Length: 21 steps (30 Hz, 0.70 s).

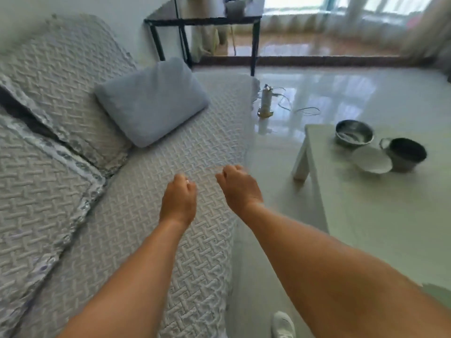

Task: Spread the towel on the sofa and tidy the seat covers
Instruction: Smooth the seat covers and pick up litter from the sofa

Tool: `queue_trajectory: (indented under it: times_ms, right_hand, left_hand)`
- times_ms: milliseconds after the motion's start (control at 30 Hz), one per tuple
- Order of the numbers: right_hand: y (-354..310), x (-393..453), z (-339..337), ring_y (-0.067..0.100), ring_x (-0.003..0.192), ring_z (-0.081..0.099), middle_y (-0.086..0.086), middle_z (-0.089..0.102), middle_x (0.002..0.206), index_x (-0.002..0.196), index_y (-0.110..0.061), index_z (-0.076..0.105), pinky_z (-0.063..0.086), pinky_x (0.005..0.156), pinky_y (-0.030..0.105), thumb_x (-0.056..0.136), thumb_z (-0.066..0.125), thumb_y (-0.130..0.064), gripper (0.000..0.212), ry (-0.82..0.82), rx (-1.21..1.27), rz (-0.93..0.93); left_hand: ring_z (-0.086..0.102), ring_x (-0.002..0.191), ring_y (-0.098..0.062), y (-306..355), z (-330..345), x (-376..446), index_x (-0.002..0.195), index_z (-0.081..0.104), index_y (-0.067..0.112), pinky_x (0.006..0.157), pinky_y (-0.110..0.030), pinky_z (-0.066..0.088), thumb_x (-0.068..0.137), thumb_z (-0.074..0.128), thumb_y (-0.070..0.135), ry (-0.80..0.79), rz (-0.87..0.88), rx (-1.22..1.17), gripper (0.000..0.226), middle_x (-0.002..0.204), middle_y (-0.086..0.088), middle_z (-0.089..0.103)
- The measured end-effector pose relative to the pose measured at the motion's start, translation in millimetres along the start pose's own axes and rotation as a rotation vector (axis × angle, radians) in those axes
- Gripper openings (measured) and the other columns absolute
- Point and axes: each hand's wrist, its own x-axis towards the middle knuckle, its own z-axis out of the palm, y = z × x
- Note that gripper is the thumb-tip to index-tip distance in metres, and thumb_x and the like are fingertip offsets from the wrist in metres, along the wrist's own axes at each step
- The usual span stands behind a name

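A grey quilted seat cover (146, 228) lies along the sofa seat. Its far front part is blurred and looks lifted off the seat edge. My left hand (179, 198) and my right hand (238, 189) are both closed into fists just above the cover, near the seat's front edge. They appear to pinch a faint fabric edge that runs between them. Two matching quilted covers (48, 69) (36, 191) hang over the backrest. A grey pillow (151, 101) leans at the far end of the seat.
A low white table (366, 228) stands on the right, close to the sofa, with a steel bowl (354, 134), a metal cup (405, 152) and a white plate (372, 159). On the glossy floor stands a small bottle-like thing with cords (266, 101). A black side table (202, 20) stands behind the sofa's end.
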Motion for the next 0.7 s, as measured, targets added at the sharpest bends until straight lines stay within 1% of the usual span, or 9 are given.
queue_trajectory:
  times_ms: [67,100,200,267,367,433,533,633,700]
  right_hand:
    - [32,-4,-31,0.037,0.092,0.056,0.017,0.056,0.103,0.096,-0.008,0.058,0.042,0.074,0.038,0.097,0.041,-0.027,0.025,0.081,-0.037,0.022]
    - [59,-10,-54,0.037,0.095,0.056,0.019,0.057,0.104,0.098,-0.006,0.059,0.044,0.076,0.039,0.097,0.042,-0.026,0.026,0.136,-0.054,0.072]
    - [118,-30,-102,0.038,0.096,0.057,0.021,0.057,0.109,0.101,-0.006,0.058,0.044,0.078,0.039,0.096,0.042,-0.035,0.033,0.254,-0.042,0.238]
    - [168,-53,-133,0.039,0.096,0.057,0.020,0.056,0.111,0.104,-0.007,0.057,0.043,0.079,0.039,0.096,0.041,-0.038,0.036,0.329,-0.043,0.360]
    - [228,-90,-166,0.039,0.094,0.057,0.019,0.055,0.109,0.102,-0.007,0.056,0.042,0.076,0.037,0.096,0.040,-0.038,0.036,0.404,-0.008,0.511]
    - [258,-114,-179,0.037,0.090,0.057,0.017,0.055,0.106,0.099,-0.007,0.055,0.038,0.071,0.034,0.097,0.039,-0.039,0.037,0.449,0.006,0.584]
    - [303,-155,-186,0.035,0.085,0.056,0.015,0.055,0.101,0.094,-0.008,0.054,0.033,0.067,0.031,0.097,0.037,-0.040,0.036,0.522,0.015,0.698]
    - [348,-199,-183,0.031,0.083,0.055,0.013,0.055,0.100,0.094,-0.009,0.054,0.033,0.066,0.030,0.097,0.036,-0.040,0.036,0.542,0.003,0.841]
    - [364,-222,-176,0.030,0.081,0.054,0.012,0.055,0.100,0.092,-0.010,0.054,0.033,0.066,0.029,0.097,0.038,-0.040,0.035,0.548,0.000,0.916]
  left_hand:
    - [0.045,0.068,-0.024,41,24,0,0.079,0.041,0.011,0.059,-0.032,0.028,0.094,0.041,0.022,-0.066,0.091,-0.025,0.018,0.079,-0.011,0.052]
    - [0.047,0.073,-0.029,71,47,-3,0.082,0.043,0.010,0.063,-0.032,0.029,0.095,0.041,0.021,-0.113,0.157,-0.045,0.017,0.083,-0.015,0.054]
    - [0.053,0.086,-0.039,135,96,-19,0.089,0.049,0.003,0.067,-0.039,0.030,0.095,0.044,0.019,-0.221,0.300,-0.052,0.017,0.092,-0.026,0.058]
    - [0.054,0.090,-0.042,181,135,-41,0.093,0.051,0.000,0.070,-0.040,0.033,0.094,0.046,0.018,-0.303,0.411,-0.076,0.018,0.094,-0.029,0.060]
    - [0.054,0.087,-0.038,233,185,-75,0.091,0.050,0.006,0.068,-0.036,0.032,0.094,0.047,0.021,-0.420,0.493,-0.099,0.015,0.094,-0.025,0.060]
    - [0.049,0.078,-0.029,258,214,-99,0.087,0.047,0.012,0.067,-0.030,0.031,0.094,0.046,0.023,-0.499,0.540,-0.102,0.013,0.091,-0.018,0.058]
    - [0.042,0.071,-0.017,290,254,-144,0.084,0.042,0.018,0.066,-0.029,0.031,0.095,0.043,0.026,-0.638,0.630,-0.090,0.014,0.084,-0.003,0.050]
    - [0.042,0.070,-0.017,311,293,-195,0.086,0.041,0.019,0.066,-0.029,0.032,0.095,0.042,0.028,-0.788,0.699,-0.073,0.013,0.086,0.001,0.047]
    - [0.044,0.073,-0.018,311,306,-219,0.092,0.044,0.017,0.067,-0.030,0.035,0.096,0.041,0.029,-0.865,0.707,-0.046,0.013,0.089,0.001,0.046]
